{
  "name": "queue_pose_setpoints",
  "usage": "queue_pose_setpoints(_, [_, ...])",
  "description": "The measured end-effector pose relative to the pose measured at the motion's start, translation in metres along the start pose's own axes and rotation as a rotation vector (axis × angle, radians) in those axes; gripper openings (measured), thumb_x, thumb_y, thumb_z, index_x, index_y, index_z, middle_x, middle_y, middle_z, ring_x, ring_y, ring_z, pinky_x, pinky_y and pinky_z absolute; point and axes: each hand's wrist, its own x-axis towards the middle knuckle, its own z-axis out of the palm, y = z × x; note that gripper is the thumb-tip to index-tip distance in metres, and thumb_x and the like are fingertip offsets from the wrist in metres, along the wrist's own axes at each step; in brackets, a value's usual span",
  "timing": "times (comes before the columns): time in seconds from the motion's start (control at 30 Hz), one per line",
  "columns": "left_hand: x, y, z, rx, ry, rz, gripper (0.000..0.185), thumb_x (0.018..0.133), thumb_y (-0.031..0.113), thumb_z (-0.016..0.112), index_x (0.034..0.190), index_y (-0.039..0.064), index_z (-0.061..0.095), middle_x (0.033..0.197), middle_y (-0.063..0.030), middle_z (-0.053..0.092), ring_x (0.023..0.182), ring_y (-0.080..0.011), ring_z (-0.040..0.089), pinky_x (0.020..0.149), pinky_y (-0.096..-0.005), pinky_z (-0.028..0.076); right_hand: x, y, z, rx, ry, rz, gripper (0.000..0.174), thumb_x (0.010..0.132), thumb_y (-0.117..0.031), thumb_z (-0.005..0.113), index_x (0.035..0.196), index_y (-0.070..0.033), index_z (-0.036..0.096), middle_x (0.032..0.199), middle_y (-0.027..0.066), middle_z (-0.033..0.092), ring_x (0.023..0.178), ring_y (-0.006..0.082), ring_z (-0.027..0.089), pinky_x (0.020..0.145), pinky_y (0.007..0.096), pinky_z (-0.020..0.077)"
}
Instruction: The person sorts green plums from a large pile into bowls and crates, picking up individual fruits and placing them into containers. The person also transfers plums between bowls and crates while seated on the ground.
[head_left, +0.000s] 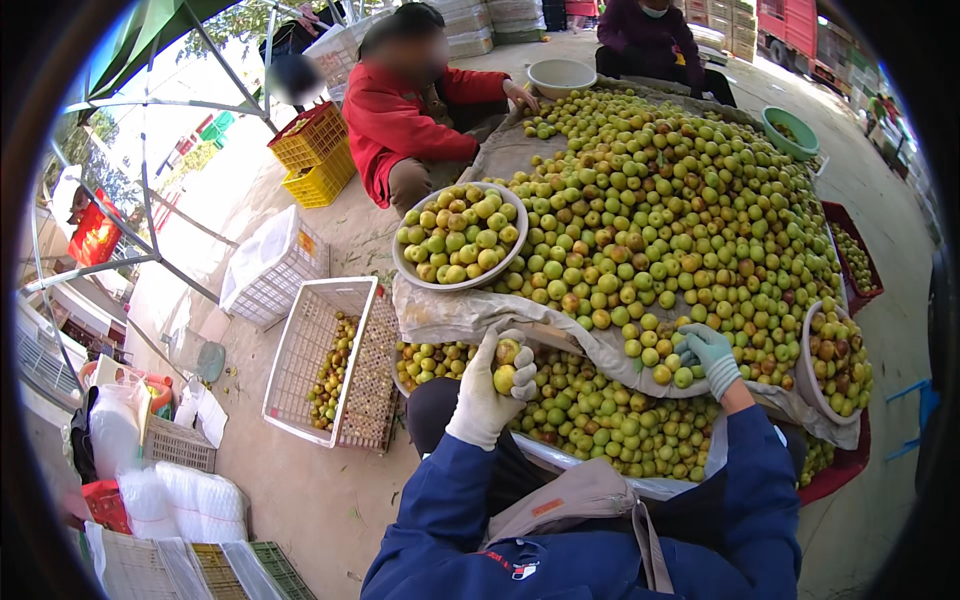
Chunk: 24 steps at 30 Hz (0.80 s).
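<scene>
My left hand, in a pale work glove, is raised before the table's near edge. Its fingers curl around two small round yellow-green fruits, apparently jujubes, one above the other; the upper has brown patches. My right hand, in a greyish glove, reaches to the near rim of a big fruit heap. Its fingertips bend down among fruits there; whether they grip one is hidden. The heap lies on a grey cloth over the table. Below the edge, before my lap, a lined container holds more green fruits.
Fruit-filled bowls stand left, with a rim, and right, with a wall. A white plastic crate with browner fruits sits on the floor at left. A co-worker in a red jacket sits across; another person sits behind the heap.
</scene>
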Motion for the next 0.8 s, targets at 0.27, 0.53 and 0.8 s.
queue_pose_setpoints(0.27, [-0.079,0.106,-0.044,-0.117,0.179,0.37,0.034,0.105,0.03,0.052,0.128,0.004,0.054,0.115,-0.0165,0.059,0.089,-0.0225,0.059,0.063,-0.0259,0.051,-0.004,0.003,-0.018,0.013,0.025,0.063,0.028,0.102,-0.014,0.054,0.125,-0.002,0.065,0.09,0.0074,0.072,0.07,0.012,0.064,0.062,0.026,0.0531])
queue_pose_setpoints(0.53, [-0.161,0.274,-0.132,-0.06,0.715,1.119,0.064,0.102,0.03,0.054,0.149,-0.005,0.029,0.146,-0.0268,0.035,0.142,-0.0342,0.034,0.111,-0.0533,0.046,0.003,-0.006,-0.072,-0.943,0.188,0.084,0.05,0.096,-0.035,0.06,0.14,-0.012,0.057,0.128,0.0195,0.066,0.113,0.0337,0.065,0.1,0.0441,0.051])
queue_pose_setpoints(0.8, [0.057,0.042,0.028,1.151,0.198,0.154,0.038,0.104,0.025,0.053,0.132,-0.001,0.058,0.11,-0.0107,0.07,0.089,-0.0177,0.068,0.081,-0.0301,0.056,0.008,0.003,-0.037,-1.208,0.115,0.253,0.083,0.082,-0.054,0.073,0.152,-0.023,0.041,0.145,0.022,0.042,0.132,0.0406,0.048,0.107,0.0528,0.0466])
